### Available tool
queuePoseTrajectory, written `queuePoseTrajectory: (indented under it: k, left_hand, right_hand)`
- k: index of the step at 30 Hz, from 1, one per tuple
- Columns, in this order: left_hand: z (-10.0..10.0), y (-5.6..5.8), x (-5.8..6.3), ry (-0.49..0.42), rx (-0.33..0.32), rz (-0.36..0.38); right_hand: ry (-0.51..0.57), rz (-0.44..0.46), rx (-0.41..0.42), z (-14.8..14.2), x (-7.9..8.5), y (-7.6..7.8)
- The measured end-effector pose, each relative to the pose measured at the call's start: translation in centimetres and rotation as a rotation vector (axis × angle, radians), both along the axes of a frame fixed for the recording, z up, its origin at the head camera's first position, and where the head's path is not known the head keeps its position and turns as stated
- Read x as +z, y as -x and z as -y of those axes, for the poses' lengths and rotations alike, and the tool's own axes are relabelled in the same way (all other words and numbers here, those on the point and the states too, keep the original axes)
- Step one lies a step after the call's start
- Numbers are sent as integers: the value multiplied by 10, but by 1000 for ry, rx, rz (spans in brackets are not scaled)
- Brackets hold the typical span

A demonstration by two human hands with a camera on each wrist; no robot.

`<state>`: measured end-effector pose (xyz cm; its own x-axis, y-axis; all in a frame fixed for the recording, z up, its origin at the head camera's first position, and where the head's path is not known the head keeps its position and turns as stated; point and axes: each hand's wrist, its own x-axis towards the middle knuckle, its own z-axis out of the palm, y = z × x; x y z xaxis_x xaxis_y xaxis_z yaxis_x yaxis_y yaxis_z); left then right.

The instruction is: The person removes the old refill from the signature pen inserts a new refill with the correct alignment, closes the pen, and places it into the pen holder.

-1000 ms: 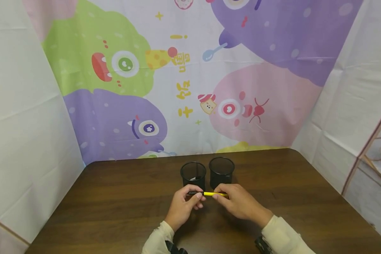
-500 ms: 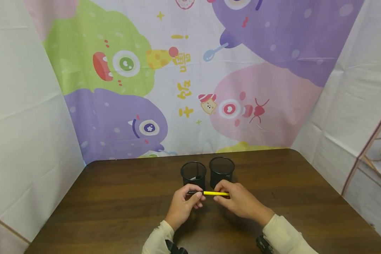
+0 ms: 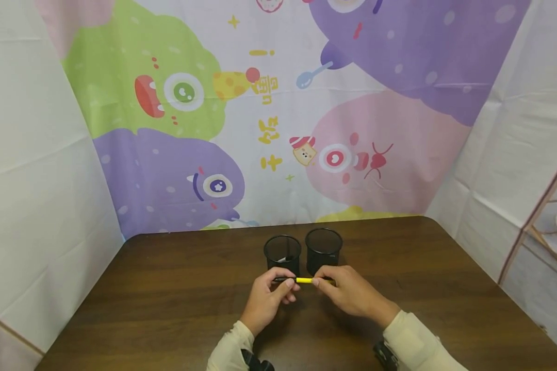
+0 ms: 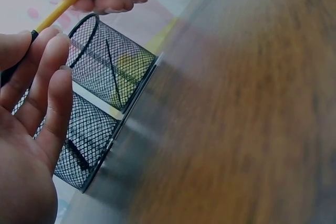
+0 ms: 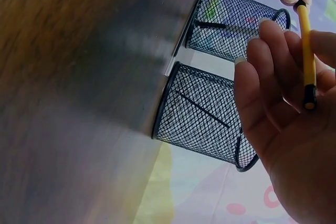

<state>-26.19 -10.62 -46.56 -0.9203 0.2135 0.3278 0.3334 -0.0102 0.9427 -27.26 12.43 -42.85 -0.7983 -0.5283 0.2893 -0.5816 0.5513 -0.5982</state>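
Level between the two hands is a pen (image 3: 304,280) with a yellow barrel and black ends. The left hand (image 3: 265,300) pinches its black end between thumb and fingers. On the yellow barrel the right hand (image 3: 350,292) has its thumb and index finger, and the pen's far black end (image 5: 310,98) lies over the palm in the right wrist view. Just beyond the hands stand two black mesh pen cups. The left cup (image 3: 272,264) has a small dark and white item inside; the right cup (image 3: 322,264) is partly covered by the right hand.
Both cups stand upright on a brown wooden table (image 3: 167,299). A cartoon-printed cloth (image 3: 278,201) hangs behind the table's back edge, and white cloth panels (image 3: 32,180) rise at the sides.
The right thumb and fingers have slid left along the yellow barrel since half a second ago, so less yellow shows between the hands. The left hand and cups stay put.
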Motion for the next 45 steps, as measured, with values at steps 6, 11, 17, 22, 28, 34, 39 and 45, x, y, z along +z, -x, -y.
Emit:
queuePoseTrajectory:
  k: [6, 11, 17, 22, 28, 34, 39, 45]
  left_hand:
    - [1, 8, -10, 37, 2, 30]
    - [1, 9, -12, 31, 1, 33]
    - [1, 7, -9, 4, -6, 39]
    - [1, -3, 9, 5, -29, 36]
    - [1, -9, 17, 13, -44, 32]
    - [0, -1, 8, -3, -61, 57]
    - [0, 8, -9, -14, -77, 56]
    - [0, 10, -13, -28, -90, 23]
  right_hand:
    - [-6, 21, 20, 0, -1, 2]
    - [26, 23, 17, 0, -2, 1]
    - [38, -29, 19, 1, -2, 2]
    - [28, -32, 32, 1, -2, 4]
    - [33, -5, 26, 1, -1, 4]
    - [52, -39, 24, 3, 0, 4]
    - [16, -32, 19, 3, -1, 5]
    - [7, -14, 7, 2, -1, 4]
